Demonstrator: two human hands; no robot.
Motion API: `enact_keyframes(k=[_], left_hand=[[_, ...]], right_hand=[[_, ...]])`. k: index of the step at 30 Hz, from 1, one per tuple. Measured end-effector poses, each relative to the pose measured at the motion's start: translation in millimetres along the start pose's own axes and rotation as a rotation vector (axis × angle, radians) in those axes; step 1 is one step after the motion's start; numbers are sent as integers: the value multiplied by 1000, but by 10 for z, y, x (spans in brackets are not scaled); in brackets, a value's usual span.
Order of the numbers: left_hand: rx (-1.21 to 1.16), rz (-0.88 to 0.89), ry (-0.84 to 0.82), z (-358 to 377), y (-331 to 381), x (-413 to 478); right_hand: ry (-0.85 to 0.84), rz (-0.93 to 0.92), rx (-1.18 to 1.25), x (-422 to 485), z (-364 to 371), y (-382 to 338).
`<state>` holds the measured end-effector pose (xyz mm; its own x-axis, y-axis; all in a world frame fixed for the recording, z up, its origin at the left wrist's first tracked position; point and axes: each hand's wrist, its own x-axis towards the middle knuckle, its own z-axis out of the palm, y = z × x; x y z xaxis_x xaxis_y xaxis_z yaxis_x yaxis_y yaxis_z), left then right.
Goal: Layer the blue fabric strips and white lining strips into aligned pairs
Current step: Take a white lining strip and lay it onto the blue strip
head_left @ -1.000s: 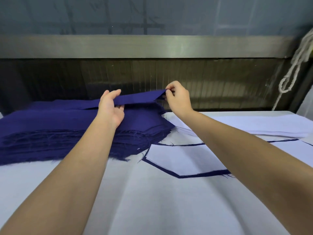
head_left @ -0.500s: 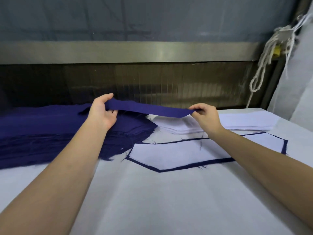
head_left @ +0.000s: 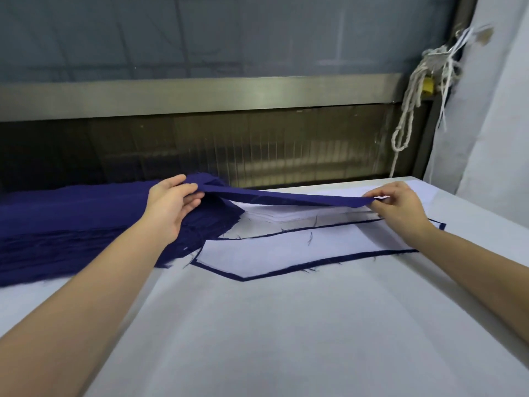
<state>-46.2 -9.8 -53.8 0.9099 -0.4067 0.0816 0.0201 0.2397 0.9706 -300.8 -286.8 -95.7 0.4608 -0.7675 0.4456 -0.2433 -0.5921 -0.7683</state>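
A single blue fabric strip hangs stretched in the air between my hands. My left hand grips its left end above the thick stack of blue strips. My right hand pinches its right end over the pile of white lining strips. In front of that pile lies a finished pair: a white lining strip on a blue strip, with blue edges showing all around it.
Everything lies on a white-covered table. A dark ribbed panel and a metal rail run along the back edge. A knotted white rope hangs at the back right beside a pale curtain.
Both hands have carried the blue strip to the right, off the blue stack. It now spans the white lining pile, with my right hand much farther right.
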Motion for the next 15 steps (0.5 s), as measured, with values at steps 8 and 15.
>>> enact_keyframes(k=[8, 15], left_hand=[[301, 76, -124, 13, -183, -403], [423, 123, -127, -21, -356, -546]], right_hand=[[38, 117, -129, -101, -284, 171], [-52, 264, 157, -142, -257, 105]])
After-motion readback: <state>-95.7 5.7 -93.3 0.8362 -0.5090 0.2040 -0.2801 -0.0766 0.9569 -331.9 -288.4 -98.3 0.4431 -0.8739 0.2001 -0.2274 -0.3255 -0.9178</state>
